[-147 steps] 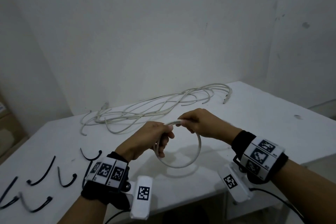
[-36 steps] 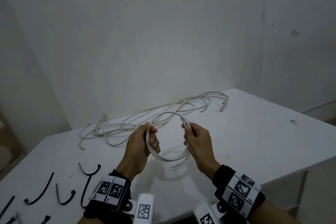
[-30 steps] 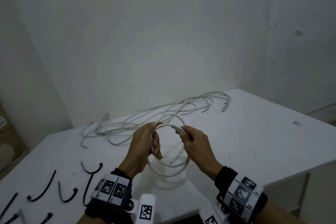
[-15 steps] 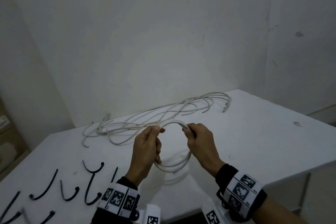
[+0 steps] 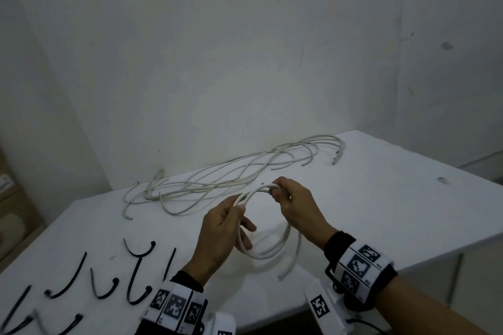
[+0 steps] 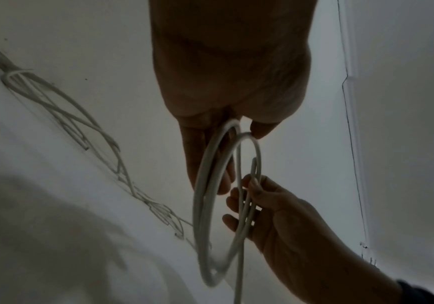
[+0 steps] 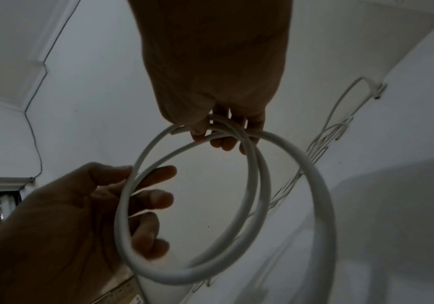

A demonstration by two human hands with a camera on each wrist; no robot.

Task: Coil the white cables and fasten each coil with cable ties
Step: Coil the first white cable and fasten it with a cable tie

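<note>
While the round coil of stiff white cable (image 5: 268, 249) is held above the white worktop (image 5: 381, 198), pinched by left hand (image 5: 221, 234) and right hand (image 5: 296, 208), springing open is risked if either pinch is slackened before the black cable ties (image 5: 136, 275) are reached.

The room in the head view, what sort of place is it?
Probably a bare workroom or storeroom: a plain white table set against blank, scuffed walls, with loose white cables and black cable ties laid out on it.
</note>
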